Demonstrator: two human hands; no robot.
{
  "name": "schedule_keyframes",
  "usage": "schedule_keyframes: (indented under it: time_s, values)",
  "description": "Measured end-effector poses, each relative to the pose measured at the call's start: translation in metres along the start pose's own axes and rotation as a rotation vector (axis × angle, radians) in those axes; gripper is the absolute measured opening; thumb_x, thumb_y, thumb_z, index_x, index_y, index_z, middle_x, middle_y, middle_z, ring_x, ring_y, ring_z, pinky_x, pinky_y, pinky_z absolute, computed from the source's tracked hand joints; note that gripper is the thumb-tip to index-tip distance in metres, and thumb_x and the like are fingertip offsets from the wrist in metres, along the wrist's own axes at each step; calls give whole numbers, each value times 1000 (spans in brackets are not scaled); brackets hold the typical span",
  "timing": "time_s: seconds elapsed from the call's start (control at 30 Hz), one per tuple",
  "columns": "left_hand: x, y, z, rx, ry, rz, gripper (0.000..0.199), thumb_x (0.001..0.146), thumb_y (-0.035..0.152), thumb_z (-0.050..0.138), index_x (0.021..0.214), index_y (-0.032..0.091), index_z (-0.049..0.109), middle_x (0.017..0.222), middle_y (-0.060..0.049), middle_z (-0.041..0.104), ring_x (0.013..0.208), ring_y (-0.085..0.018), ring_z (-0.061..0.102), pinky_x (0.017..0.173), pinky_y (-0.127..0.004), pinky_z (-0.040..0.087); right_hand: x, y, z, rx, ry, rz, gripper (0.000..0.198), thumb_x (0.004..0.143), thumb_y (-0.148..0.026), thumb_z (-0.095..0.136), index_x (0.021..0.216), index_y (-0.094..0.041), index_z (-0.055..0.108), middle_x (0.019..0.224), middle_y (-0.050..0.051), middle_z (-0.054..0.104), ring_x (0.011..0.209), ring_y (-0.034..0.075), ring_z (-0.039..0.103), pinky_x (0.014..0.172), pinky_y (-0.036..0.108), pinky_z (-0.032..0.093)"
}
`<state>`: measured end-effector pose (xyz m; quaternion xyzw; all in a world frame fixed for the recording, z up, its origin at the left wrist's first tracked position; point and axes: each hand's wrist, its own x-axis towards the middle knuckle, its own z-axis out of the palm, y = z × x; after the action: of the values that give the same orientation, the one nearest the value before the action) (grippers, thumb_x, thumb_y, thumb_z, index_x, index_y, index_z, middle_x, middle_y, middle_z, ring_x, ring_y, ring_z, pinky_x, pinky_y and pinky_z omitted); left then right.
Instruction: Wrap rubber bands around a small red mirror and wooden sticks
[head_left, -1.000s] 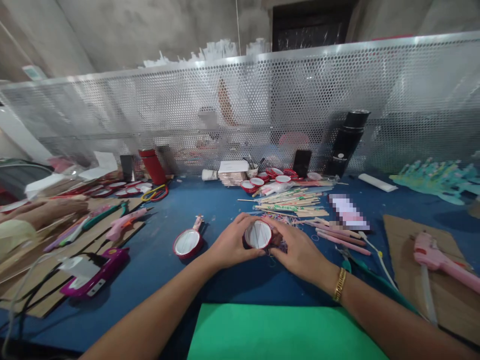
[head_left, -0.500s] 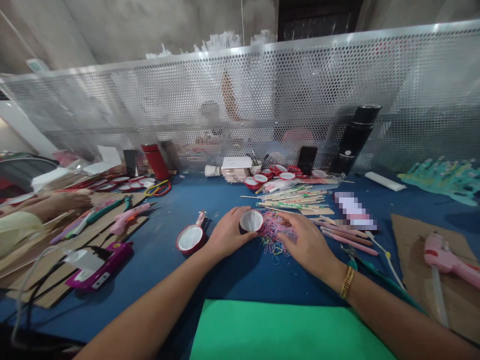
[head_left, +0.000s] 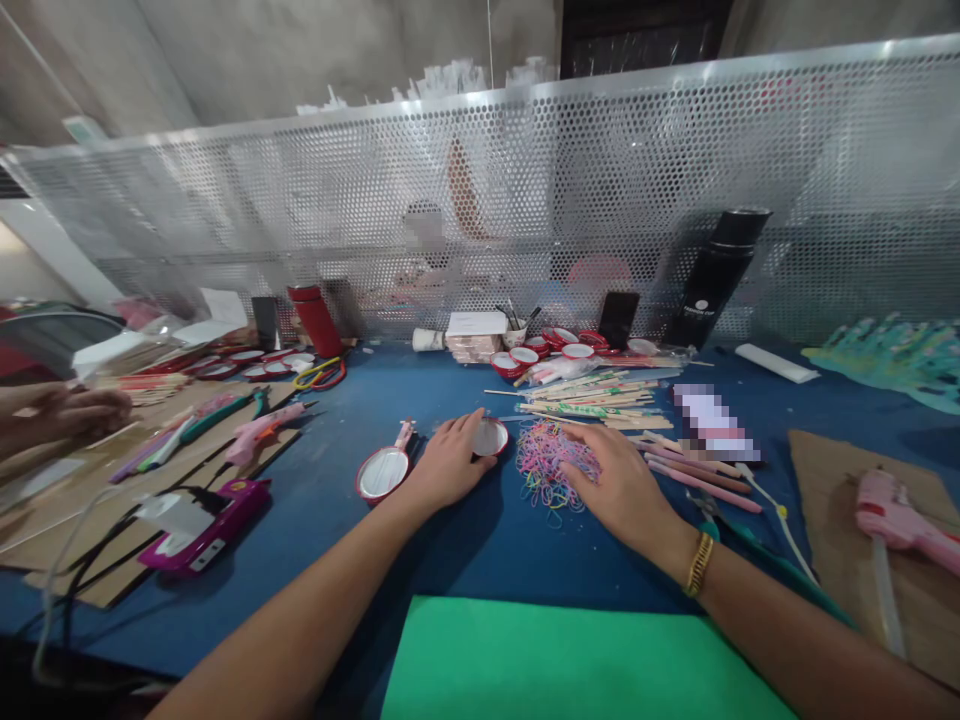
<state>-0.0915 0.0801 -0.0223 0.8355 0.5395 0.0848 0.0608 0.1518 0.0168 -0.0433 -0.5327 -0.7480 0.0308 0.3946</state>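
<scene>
So my left hand (head_left: pixel 450 458) has hold of a small red-rimmed disc with a white face (head_left: pixel 493 437), fingers over its left side and thumb along the near edge, so only the right part of it peeks out. It's roughly in the middle of the blue table (head_left: pixel 322 560), just left of a messy heap of coloured rubber bands (head_left: pixel 544 465). Can't tell whether it's sitting flat on the surface or tipped up a bit under my palm.

My right hand (head_left: pixel 619 485) isn't gripping anything: thumb and fingers are spread apart at the right edge of that heap. Whether the fingertips actually touch the bands, I can't tell. Gold bracelet (head_left: pixel 700 565) on that wrist.

Just left of my left hand there's a second red-rimmed disc with a short pink handle (head_left: pixel 382 473) pointing away from me. Past the bands is a pile of thin wooden sticks (head_left: pixel 600 400), with a phone (head_left: pixel 716 422) right of it. Teal-handled pliers (head_left: pixel 765 558) lie by my right forearm, then a pink glue gun (head_left: pixel 889 510) on cardboard (head_left: pixel 817 475). Green sheet (head_left: pixel 570 660) is nearest me, between my forearms.
</scene>
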Motion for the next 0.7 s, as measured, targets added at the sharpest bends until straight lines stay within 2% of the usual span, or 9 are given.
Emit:
schedule_keyframes:
  time_s: [0.1,0.27,0.4,0.53,0.7]
  values:
    - [0,-2,3,19,-18,0,73,84,39,52,149,14,27,153,-12,35,141,-28,32,117,-43,22,0,0,0,2,-9,-3,39,86,-30,56,123,-19,56,121,9,63,115,25,54,103,44,41]
    - [-3,1,3,30,-33,1,87,82,56,52,152,14,20,158,-11,23,147,-30,16,118,-43,18,0,1,-1,-15,-5,-2,39,86,-31,56,123,-19,56,122,9,63,115,25,54,102,44,41]
    - [-3,3,7,29,-46,9,85,86,60,43,152,13,19,158,-11,22,147,-29,14,118,-44,19,0,1,-1,-26,15,-1,37,86,-31,55,121,-19,57,120,9,64,114,25,56,101,44,42]
    - [-1,0,16,41,-22,29,73,91,55,39,151,15,24,156,-10,29,146,-29,20,116,-44,23,0,1,-1,-29,13,2,36,87,-32,54,121,-19,58,120,9,63,113,25,56,102,44,41]
    - [-2,-3,16,123,43,13,60,92,39,42,147,19,33,149,-10,42,140,-29,33,114,-46,27,0,4,0,-50,-29,11,39,87,-33,56,123,-19,57,122,10,63,116,26,54,102,45,40]
